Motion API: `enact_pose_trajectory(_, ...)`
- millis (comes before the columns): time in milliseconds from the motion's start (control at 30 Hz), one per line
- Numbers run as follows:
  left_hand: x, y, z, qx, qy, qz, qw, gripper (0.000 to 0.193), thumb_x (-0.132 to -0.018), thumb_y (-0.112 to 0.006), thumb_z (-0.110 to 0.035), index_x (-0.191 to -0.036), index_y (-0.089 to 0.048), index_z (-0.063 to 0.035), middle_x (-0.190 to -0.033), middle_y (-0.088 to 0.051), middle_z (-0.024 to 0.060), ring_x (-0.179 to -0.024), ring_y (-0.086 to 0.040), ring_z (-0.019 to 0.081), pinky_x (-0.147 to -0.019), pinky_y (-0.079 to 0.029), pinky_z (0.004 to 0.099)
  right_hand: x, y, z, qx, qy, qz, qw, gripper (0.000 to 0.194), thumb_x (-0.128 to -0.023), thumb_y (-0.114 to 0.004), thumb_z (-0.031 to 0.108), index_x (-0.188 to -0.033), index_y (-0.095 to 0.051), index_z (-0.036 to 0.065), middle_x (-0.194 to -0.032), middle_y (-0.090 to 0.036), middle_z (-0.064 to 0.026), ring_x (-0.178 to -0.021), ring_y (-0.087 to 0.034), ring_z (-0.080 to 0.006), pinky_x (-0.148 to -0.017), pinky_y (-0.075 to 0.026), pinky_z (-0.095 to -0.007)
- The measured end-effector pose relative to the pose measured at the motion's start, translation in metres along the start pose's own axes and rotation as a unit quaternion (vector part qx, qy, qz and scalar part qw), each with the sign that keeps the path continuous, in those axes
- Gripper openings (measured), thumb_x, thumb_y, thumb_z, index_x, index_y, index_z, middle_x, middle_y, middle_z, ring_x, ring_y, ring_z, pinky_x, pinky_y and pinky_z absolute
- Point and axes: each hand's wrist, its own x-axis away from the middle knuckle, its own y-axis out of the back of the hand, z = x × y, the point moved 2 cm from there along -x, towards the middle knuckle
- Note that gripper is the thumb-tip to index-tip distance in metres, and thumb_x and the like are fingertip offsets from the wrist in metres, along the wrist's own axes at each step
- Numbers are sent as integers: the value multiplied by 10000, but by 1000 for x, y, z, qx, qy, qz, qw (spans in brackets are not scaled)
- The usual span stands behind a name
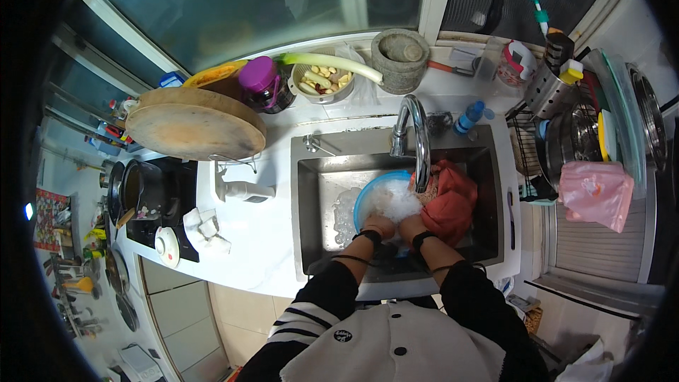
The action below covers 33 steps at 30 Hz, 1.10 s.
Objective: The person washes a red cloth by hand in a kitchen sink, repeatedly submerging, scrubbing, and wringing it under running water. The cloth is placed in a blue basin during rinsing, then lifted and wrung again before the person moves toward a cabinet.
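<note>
Both of my hands reach into a blue plastic basin (359, 202) that stands in the stainless steel sink (318, 212). White frothy water (395, 199) fills the basin. My left hand (381, 226) is at its near rim, with the fingers hidden by the froth. Beside it, my right hand (411, 228) also dips in, so what either one holds cannot be seen. A red cloth (451, 201) is bunched at the basin's right, close to my right wrist. Above the basin arches a chrome faucet (421, 143).
Behind the sink stand a stone mortar (395, 71), a bowl of garlic (323, 85) and a purple-lidded jar (260, 82). A blue-capped bottle (467, 119) is by the faucet. Left are a thick round chopping board (196, 127) and a black pot (146, 191); right, a dish rack (525, 138).
</note>
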Motion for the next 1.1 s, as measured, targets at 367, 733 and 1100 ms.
enact_pose_trajectory(367,42,-6,22,231,-101,-208,945,1129,-613,-846,-446,-1526,-244,-166,-1579,-140,237,-1430,-138,498,-1162,-221,507,50,150,-22,-459,48,-70,885,341,-788,-516,-95,-1073,-660,26,-1023,-685,-168,-1009,-644,-289,-896,-486,-349)
enact_pose_trajectory(733,86,85,8,692,-206,-224,655,363,-810,-701,13,-1149,-601,-72,-1083,-659,51,-951,-642,137,-814,-543,298,96,222,-38,-481,73,-119,865,606,-796,-694,32,-1356,-462,42,-1346,-525,-155,-1257,-504,-245,-1050,-391,-326)
enact_pose_trajectory(1100,106,126,-42,691,-308,-203,622,447,-806,-538,139,-1220,-580,-26,-1120,-655,30,-1013,-625,144,-903,-508,315,73,195,6,-528,62,-250,809,1112,-621,-916,269,-1484,-252,38,-1454,-395,-174,-1350,-382,-281,-1122,-304,-392)
